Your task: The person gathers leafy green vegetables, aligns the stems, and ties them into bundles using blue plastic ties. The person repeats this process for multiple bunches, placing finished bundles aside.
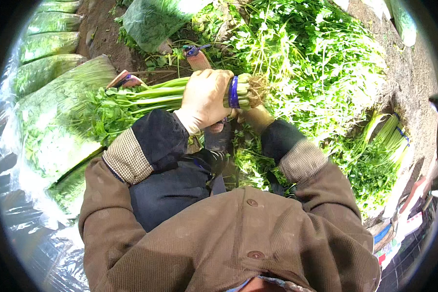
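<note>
A bunch of celery [163, 92] lies crosswise in front of me, leaves to the left and pale roots to the right. A purple band [234, 92] circles the stalks near the root end. My left hand [207, 95] is closed over the stalks just left of that band. My right hand [257, 117] is below the root end, close to the band, with its fingers curled in. Shadow and the bunch hide part of those fingers, and I cannot make out what they hold. Behind my left hand stands a pinkish-brown upright piece [198, 58] with blue material on top.
A large heap of loose leafy celery [306, 63] spreads to the right. Another banded bunch [392, 134] lies at the far right. Plastic-wrapped bunches [48, 44] line the left side, beside shiny clear plastic sheeting [48, 253]. A green plastic bag [153, 24] sits ahead on brown soil [100, 31].
</note>
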`<state>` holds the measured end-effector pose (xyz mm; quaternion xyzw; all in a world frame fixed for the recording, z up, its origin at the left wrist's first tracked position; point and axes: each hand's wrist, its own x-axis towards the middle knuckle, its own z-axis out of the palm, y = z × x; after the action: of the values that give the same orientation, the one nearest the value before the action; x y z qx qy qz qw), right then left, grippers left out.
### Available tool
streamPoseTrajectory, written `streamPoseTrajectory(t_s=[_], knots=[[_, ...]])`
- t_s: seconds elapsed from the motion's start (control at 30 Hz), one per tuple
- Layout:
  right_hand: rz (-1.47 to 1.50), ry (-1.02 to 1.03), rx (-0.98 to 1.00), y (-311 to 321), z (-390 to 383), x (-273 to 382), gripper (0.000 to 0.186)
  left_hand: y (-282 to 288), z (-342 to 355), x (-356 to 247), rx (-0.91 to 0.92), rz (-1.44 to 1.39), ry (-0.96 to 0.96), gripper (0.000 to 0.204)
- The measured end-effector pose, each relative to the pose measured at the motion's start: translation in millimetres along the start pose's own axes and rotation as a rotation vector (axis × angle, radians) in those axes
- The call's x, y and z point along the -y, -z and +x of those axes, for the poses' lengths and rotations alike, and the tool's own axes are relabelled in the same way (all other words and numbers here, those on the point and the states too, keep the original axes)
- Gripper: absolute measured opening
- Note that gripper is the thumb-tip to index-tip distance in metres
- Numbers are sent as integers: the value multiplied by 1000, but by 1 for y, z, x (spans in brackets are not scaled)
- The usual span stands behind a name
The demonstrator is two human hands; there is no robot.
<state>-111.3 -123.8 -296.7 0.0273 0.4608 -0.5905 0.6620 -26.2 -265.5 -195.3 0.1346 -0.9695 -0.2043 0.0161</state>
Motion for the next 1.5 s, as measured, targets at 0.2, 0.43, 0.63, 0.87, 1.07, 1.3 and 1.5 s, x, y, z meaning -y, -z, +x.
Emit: streamPoseTrajectory(t_s=[0.2, 0.43, 0.63, 0.87, 1.07, 1.3, 1.5], knots=[[-143, -226, 176, -23, -86, 30, 62, -6, -2, 1, -58, 43, -18, 51], [-647, 484, 604, -47, -56, 140, 81, -9, -2, 5, -68, -473, 66, 38], [-1199, 942, 238, -17, 65, 175, 46, -6, -3, 8, -70, -31, -44, 56], [-587, -46, -160, 23, 55, 40, 41, 0, -1, 6, -37, -70, -38, 61], [-259, -246, -8, -9, -52, -13, 54, 0, -2, 2, 37, -60, 51, 66], [-101, -436, 372, -40, -83, 81, 74, -7, -3, 5, -73, 32, -55, 43], [-789, 455, 737, -48, -43, 146, 87, 9, -4, -1, -23, -23, -80, 41]])
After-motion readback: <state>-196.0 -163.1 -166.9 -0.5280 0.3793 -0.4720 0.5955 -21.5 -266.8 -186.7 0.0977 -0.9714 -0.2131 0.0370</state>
